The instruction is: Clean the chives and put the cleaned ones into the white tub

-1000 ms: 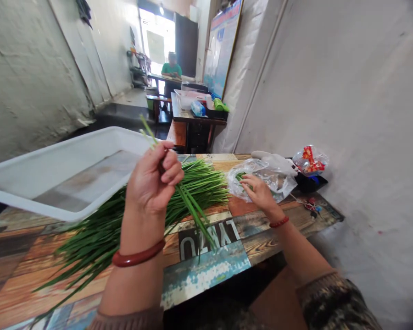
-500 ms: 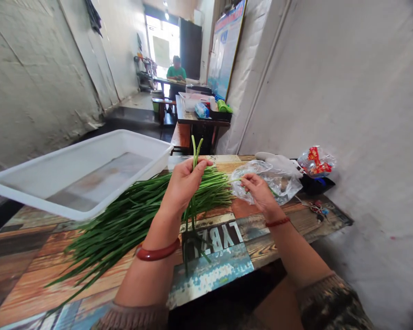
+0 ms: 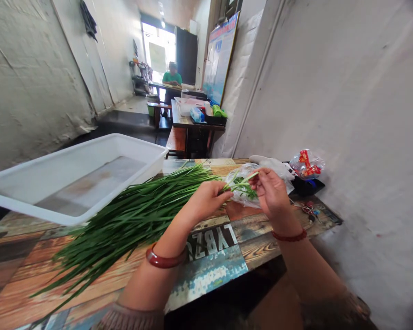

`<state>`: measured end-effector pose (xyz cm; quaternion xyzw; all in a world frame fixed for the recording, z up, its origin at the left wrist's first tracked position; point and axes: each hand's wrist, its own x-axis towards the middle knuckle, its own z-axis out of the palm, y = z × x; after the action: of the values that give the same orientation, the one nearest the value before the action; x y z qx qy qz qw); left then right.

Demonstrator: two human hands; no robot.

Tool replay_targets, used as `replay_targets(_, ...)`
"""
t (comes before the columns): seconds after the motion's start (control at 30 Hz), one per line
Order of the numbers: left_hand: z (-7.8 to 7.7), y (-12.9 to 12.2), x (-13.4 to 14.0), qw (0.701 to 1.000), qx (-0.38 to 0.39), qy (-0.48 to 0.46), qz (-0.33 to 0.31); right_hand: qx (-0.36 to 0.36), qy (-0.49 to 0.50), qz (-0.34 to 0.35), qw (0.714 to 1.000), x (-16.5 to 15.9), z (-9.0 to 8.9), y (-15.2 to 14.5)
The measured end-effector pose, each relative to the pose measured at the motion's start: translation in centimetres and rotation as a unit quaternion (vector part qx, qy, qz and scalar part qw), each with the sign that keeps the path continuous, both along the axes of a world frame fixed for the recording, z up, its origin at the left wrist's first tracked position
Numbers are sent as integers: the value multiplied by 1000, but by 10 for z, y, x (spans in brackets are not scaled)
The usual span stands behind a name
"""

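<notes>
My left hand (image 3: pixel 209 201) is closed around a few long green stalks that look like garlic chives (image 3: pixel 238 184), their pale ends pointing right. My right hand (image 3: pixel 270 188) pinches at those pale ends with thumb and fingertips. Beneath and left of my left hand, a large pile of chives (image 3: pixel 134 215) lies across the table, leaves toward the lower left. A clear plastic bag (image 3: pixel 239 197) lies crumpled behind my hands, with some green leafy bits (image 3: pixel 248 191) showing at it.
A white plastic tub (image 3: pixel 86 217) stands at the left. On the wood-patterned table (image 3: pixel 265 250), a red-and-clear packet (image 3: pixel 309 165) and keys (image 3: pixel 309 210) lie at the right, near the wall. A person in green (image 3: pixel 172 78) sits at a far table.
My left hand has moved right and turned, so the stalks lie nearly level instead of upright. My right hand has come to their pale ends.
</notes>
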<state>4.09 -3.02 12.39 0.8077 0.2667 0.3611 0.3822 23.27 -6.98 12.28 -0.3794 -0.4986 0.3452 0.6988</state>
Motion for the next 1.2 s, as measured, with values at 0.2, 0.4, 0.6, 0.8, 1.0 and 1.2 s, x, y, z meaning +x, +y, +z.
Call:
replay_targets(0.2, 19, -6, -19, 938, -172, -300, 2, -87, -10, 85, 993, -7, -7, -8)
replay_targets(0.4, 27, 8, -42, 847, -235, -473, 56, -147, -50, 172, 973, -7, -14, -11)
replay_targets(0.6, 16, 27, -48, 826, -241, -491, 135, -170, -55, 108, 978, 21, -12, -11)
replay_targets(0.8, 14, 35, -54, 802, -243, -511, 189, -134, -73, 17, 988, 48, -9, -21)
replay_targets(1.0, 16, 36, -59, 788, -249, -522, 214, -106, -192, -49, 974, 58, 3, -38)
replay_targets(1.2, 16, 35, -59, 784, -254, -525, 214, -20, -427, -38, 903, 44, 7, -45)
